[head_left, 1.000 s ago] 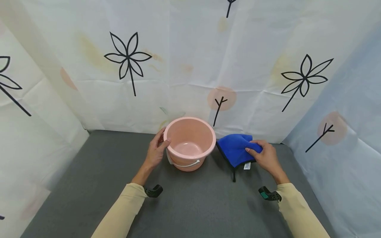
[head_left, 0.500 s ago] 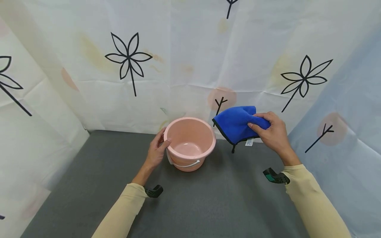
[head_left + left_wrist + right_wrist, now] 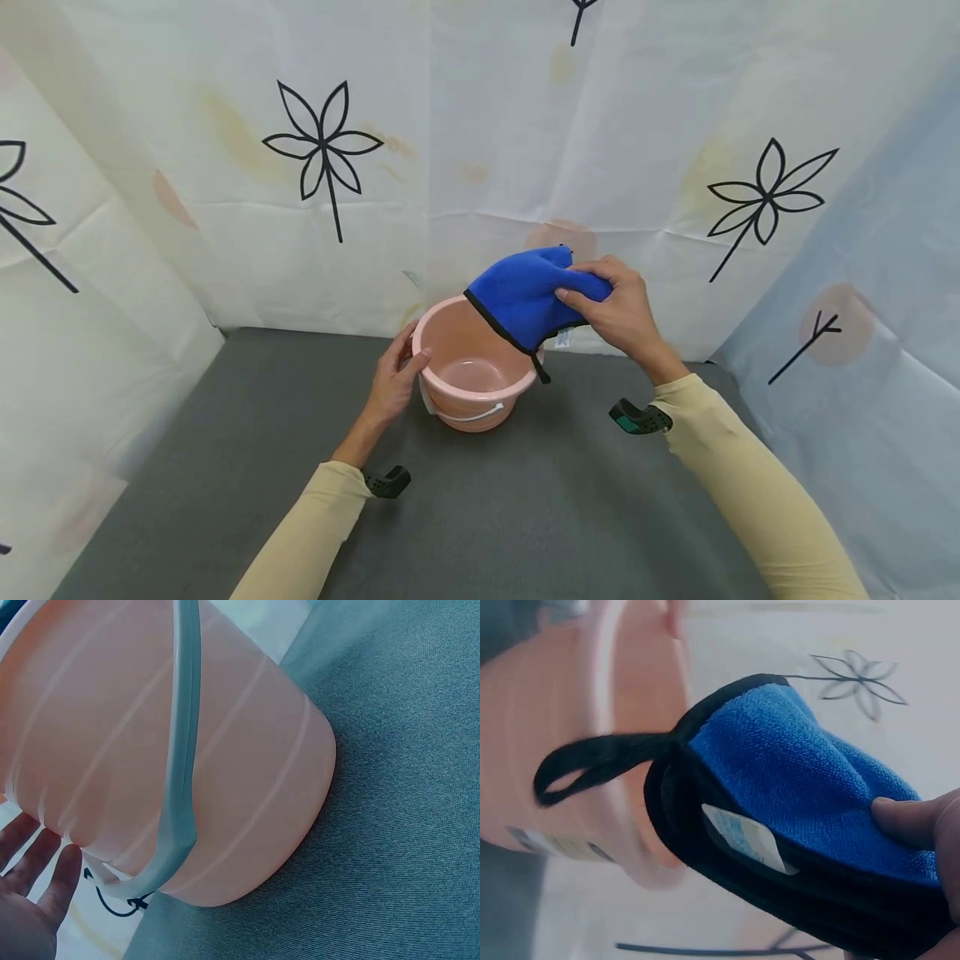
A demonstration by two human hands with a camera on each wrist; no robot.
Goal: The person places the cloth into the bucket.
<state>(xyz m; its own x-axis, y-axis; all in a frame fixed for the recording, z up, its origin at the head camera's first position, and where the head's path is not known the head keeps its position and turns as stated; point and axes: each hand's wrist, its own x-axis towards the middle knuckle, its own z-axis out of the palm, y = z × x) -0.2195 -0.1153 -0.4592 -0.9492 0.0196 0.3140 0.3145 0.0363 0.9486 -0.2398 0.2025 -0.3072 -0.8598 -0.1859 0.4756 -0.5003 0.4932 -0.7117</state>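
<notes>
A pink plastic bucket [image 3: 467, 397] stands upright on the grey surface. My left hand [image 3: 393, 379] grips its left rim, thumb over the edge and fingers along the outside wall. The white handle [image 3: 180, 750] hangs down against the bucket's side. My right hand [image 3: 621, 312] pinches a folded blue cloth [image 3: 517, 293] between thumb and fingers, raised beside the bucket. The cloth's free end overlaps the bucket's opening in the head view. Black edging, a black hanging loop [image 3: 592, 759] and a white label [image 3: 744, 836] show on the cloth in the right wrist view.
The grey tabletop [image 3: 480, 517] stretches out in front of the bucket. Close behind it hangs a white curtain [image 3: 465, 125] printed with leaves and twigs. More curtain encloses the left side [image 3: 82, 375] and right side [image 3: 885, 400].
My right hand has raised the cloth off the tabletop, then carried it left over the bucket's right rim. The left hand and the bucket have stayed in place.
</notes>
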